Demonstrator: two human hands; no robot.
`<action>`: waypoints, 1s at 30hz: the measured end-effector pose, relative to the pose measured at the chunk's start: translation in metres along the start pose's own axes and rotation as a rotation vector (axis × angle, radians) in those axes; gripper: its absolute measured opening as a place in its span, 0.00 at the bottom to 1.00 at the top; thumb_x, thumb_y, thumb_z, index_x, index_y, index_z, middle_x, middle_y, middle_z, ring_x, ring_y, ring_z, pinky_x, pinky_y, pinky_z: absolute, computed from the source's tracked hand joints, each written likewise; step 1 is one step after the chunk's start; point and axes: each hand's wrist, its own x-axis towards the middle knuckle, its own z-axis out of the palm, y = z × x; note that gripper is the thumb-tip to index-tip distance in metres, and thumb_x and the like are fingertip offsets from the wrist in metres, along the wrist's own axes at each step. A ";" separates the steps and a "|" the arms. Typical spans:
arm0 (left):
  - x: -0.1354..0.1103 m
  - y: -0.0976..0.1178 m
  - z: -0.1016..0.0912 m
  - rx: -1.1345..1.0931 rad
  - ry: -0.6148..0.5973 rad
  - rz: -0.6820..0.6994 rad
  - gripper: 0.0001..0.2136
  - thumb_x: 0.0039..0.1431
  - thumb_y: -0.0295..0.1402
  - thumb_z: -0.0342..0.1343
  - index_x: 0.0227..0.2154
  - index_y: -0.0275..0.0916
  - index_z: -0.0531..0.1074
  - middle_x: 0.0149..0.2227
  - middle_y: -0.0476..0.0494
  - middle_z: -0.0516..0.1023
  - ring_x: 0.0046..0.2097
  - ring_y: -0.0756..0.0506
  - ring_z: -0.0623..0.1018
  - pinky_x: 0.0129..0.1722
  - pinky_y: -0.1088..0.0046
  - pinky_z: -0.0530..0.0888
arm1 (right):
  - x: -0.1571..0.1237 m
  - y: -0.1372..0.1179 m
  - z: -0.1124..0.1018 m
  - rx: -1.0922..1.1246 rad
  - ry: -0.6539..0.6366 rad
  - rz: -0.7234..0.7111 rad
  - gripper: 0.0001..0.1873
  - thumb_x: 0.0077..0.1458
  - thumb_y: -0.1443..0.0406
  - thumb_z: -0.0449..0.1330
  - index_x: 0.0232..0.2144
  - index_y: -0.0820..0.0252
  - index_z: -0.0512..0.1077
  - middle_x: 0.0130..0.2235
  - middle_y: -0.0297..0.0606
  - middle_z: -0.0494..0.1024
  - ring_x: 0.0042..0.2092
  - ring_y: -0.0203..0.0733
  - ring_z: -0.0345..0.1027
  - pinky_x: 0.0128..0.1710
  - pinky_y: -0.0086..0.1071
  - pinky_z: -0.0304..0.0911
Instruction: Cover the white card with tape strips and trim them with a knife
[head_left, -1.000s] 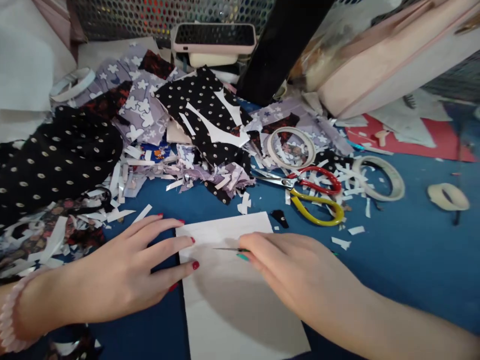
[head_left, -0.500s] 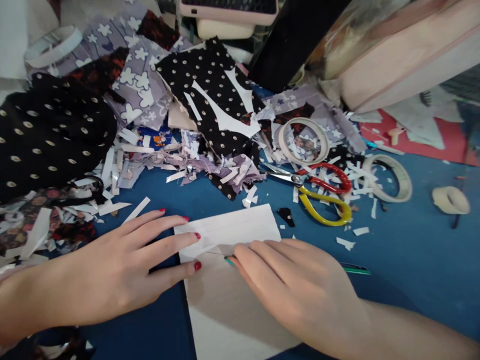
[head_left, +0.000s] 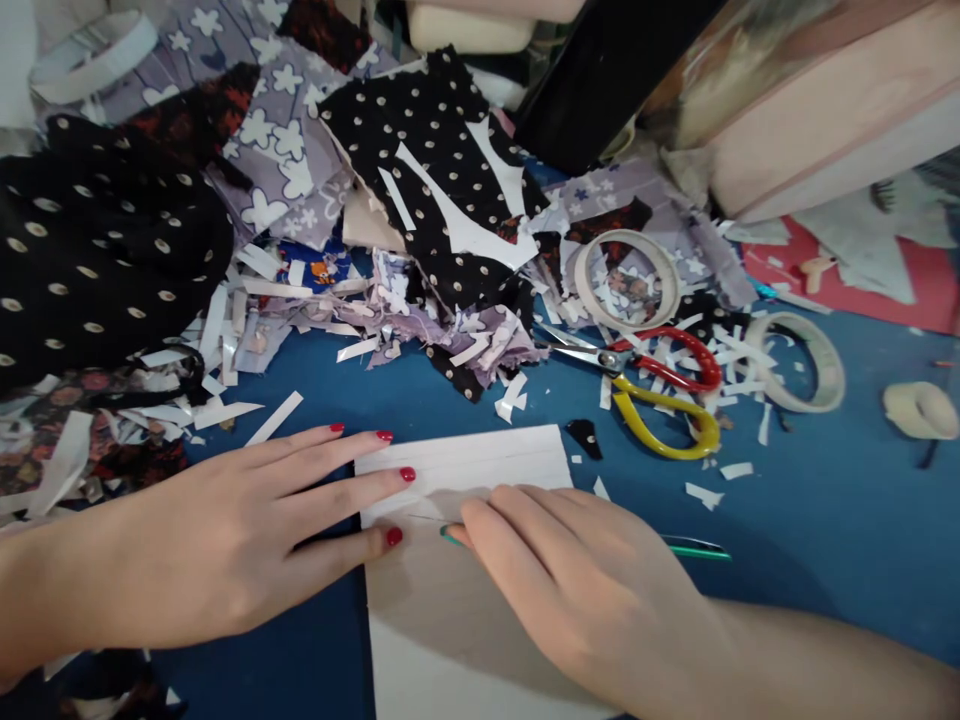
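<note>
Right hand [head_left: 592,590] pinches green pen [head_left: 694,548], tip at its nine o'clock, now nearer flat, open left hand [head_left: 225,540] pressing paper [head_left: 465,465].

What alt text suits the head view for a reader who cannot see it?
A right hand presses a thin green pen-like tool to a white paper sheet that the flat left hand steadies on a blue table. Red-and-yellow-handled scissors and patterned fabric scraps lie beyond.

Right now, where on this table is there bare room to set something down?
Bare blue tabletop lies right of the white paper sheet, below the red-and-yellow-handled scissors. A narrower strip runs between the sheet and the heap of fabric scraps, which crowds the far left.
</note>
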 end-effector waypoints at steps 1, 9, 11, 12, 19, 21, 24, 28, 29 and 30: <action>0.000 -0.001 0.000 -0.008 0.002 -0.001 0.18 0.72 0.24 0.51 0.59 0.37 0.77 0.66 0.39 0.76 0.69 0.32 0.73 0.67 0.49 0.75 | 0.000 0.000 0.000 0.004 -0.002 0.003 0.17 0.67 0.77 0.49 0.36 0.67 0.78 0.25 0.41 0.78 0.23 0.40 0.68 0.19 0.34 0.61; 0.000 -0.003 -0.003 -0.033 0.009 -0.012 0.19 0.74 0.23 0.47 0.60 0.38 0.76 0.66 0.41 0.76 0.71 0.36 0.72 0.70 0.53 0.72 | 0.004 -0.001 0.000 -0.012 -0.014 -0.001 0.18 0.68 0.76 0.51 0.36 0.68 0.81 0.26 0.45 0.81 0.23 0.40 0.68 0.18 0.33 0.62; -0.001 -0.002 -0.003 -0.042 0.009 -0.011 0.19 0.74 0.23 0.47 0.60 0.38 0.77 0.66 0.41 0.77 0.71 0.36 0.72 0.70 0.54 0.73 | 0.005 0.000 -0.002 -0.030 -0.022 -0.003 0.21 0.68 0.76 0.49 0.34 0.66 0.81 0.26 0.45 0.81 0.22 0.39 0.67 0.18 0.32 0.62; -0.002 -0.002 -0.003 -0.043 0.007 -0.012 0.19 0.74 0.23 0.47 0.60 0.38 0.77 0.66 0.41 0.76 0.71 0.36 0.71 0.70 0.54 0.73 | 0.005 0.000 -0.003 -0.040 -0.027 -0.008 0.21 0.68 0.76 0.48 0.34 0.66 0.81 0.26 0.44 0.81 0.22 0.39 0.68 0.19 0.32 0.62; -0.003 0.001 0.001 -0.029 0.012 -0.054 0.19 0.79 0.25 0.42 0.62 0.39 0.75 0.68 0.44 0.74 0.74 0.39 0.66 0.74 0.58 0.63 | 0.003 0.001 -0.003 -0.077 -0.017 -0.015 0.16 0.64 0.77 0.50 0.36 0.68 0.78 0.24 0.41 0.78 0.22 0.41 0.70 0.19 0.34 0.61; -0.003 0.001 0.001 -0.035 0.012 -0.054 0.20 0.79 0.25 0.41 0.61 0.40 0.75 0.68 0.45 0.74 0.75 0.41 0.63 0.76 0.61 0.58 | 0.004 0.000 -0.004 -0.081 -0.024 -0.015 0.15 0.63 0.77 0.50 0.36 0.68 0.77 0.24 0.40 0.78 0.22 0.41 0.70 0.19 0.34 0.61; -0.002 0.000 0.000 -0.059 0.004 -0.057 0.20 0.80 0.25 0.40 0.61 0.40 0.74 0.67 0.46 0.76 0.77 0.43 0.58 0.76 0.63 0.54 | 0.005 -0.002 -0.005 -0.093 -0.022 -0.018 0.14 0.63 0.77 0.51 0.35 0.67 0.77 0.23 0.38 0.77 0.22 0.41 0.69 0.19 0.34 0.60; -0.002 0.001 -0.001 -0.074 -0.009 -0.051 0.20 0.80 0.25 0.39 0.61 0.40 0.73 0.65 0.45 0.77 0.79 0.44 0.53 0.77 0.62 0.52 | 0.007 -0.002 -0.007 -0.112 -0.027 -0.019 0.15 0.63 0.77 0.50 0.35 0.67 0.77 0.23 0.38 0.76 0.21 0.41 0.68 0.19 0.34 0.59; -0.003 0.001 0.000 -0.076 -0.011 -0.054 0.20 0.80 0.25 0.39 0.61 0.40 0.73 0.65 0.45 0.77 0.79 0.44 0.52 0.77 0.62 0.51 | 0.008 -0.002 -0.008 -0.114 -0.030 -0.021 0.15 0.63 0.77 0.50 0.35 0.67 0.77 0.23 0.38 0.76 0.21 0.41 0.69 0.19 0.34 0.59; -0.003 0.002 0.000 -0.076 -0.008 -0.059 0.20 0.80 0.25 0.39 0.61 0.40 0.73 0.65 0.45 0.77 0.79 0.44 0.52 0.77 0.62 0.51 | 0.008 -0.002 -0.009 -0.117 -0.028 -0.020 0.16 0.63 0.77 0.49 0.35 0.67 0.77 0.23 0.38 0.77 0.21 0.41 0.69 0.20 0.34 0.59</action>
